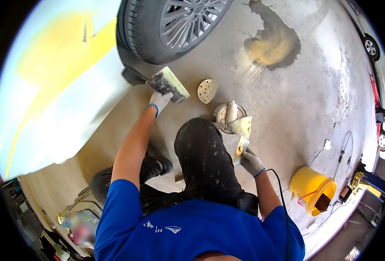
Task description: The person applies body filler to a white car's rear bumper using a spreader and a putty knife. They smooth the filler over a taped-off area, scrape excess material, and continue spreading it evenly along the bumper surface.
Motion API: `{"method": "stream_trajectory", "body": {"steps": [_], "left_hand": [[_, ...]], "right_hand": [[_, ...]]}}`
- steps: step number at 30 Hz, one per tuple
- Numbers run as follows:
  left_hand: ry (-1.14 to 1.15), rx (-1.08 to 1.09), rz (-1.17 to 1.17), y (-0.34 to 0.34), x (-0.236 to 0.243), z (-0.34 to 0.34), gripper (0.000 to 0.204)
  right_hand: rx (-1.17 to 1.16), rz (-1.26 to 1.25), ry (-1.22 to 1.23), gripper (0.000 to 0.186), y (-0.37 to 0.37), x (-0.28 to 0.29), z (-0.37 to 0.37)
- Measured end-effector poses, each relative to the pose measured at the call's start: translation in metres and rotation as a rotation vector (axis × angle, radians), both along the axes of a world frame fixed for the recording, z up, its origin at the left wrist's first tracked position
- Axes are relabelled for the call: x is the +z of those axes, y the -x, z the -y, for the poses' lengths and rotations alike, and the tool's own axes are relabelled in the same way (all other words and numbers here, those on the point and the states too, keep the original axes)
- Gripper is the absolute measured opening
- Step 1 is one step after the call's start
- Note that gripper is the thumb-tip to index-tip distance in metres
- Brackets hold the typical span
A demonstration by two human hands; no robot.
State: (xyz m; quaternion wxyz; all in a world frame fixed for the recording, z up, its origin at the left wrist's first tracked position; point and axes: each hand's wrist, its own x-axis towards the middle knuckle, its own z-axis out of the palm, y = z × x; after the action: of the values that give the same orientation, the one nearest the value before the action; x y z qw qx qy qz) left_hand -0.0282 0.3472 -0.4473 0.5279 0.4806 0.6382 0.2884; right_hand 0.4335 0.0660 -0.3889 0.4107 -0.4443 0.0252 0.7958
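My gloved left hand (pixel 160 101) grips the lower edge of a pale board (pixel 177 87) smeared with dark and yellowish residue, beside the car's wheel. In my gloved right hand (pixel 252 163) is a pale, flat putty spreader (pixel 243 142), with a yellowish dab of putty near its lower part. Just beyond the spreader stands a round tin (pixel 221 114). On its lid lie a whitish tube (pixel 232 112) and another stained spreader (pixel 244 126). To the left, a white car panel (pixel 77 115) carries a broad yellow patch (pixel 55 48) and a yellow stripe.
The car's tyre (pixel 142 35) stands ahead. A perforated sanding disc (pixel 207 91) lies on the concrete floor near a dusty wet stain (pixel 273 45). At right are a tilted yellow bucket (pixel 303 180) and cables. A black cord (pixel 281 191) hangs by my right arm.
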Motion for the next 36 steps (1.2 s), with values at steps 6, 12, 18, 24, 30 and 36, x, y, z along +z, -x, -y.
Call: {"method": "stream_trajectory", "body": {"steps": [6,12,18,24,30,36], "left_hand": [[0.293,0.259,0.134,-0.015,-0.053,-0.086,0.03],[0.307,0.172,-0.154,-0.007,-0.034,-0.089,0.041],[0.045,-0.371,-0.375,-0.095,-0.003,0.041,0.061],[0.256,-0.981,0.002,-0.202,-0.111,0.106,0.066],[-0.012,-0.958,-0.168,-0.171,-0.006,0.063,0.051],[-0.219,-0.274,0.137,-0.144,0.241,0.063,0.051]], "right_hand": [[-0.063,0.036,-0.019,0.047,-0.026,0.009,-0.037],[-0.081,0.12,-0.036,0.047,-0.041,0.025,-0.053],[-0.079,0.144,-0.11,0.047,-0.044,0.035,-0.072],[-0.083,0.232,-0.186,0.056,-0.047,0.061,-0.075],[-0.241,0.268,-0.32,0.05,-0.062,0.113,-0.082],[-0.422,0.616,-0.73,0.049,-0.019,0.211,-0.153]]}}
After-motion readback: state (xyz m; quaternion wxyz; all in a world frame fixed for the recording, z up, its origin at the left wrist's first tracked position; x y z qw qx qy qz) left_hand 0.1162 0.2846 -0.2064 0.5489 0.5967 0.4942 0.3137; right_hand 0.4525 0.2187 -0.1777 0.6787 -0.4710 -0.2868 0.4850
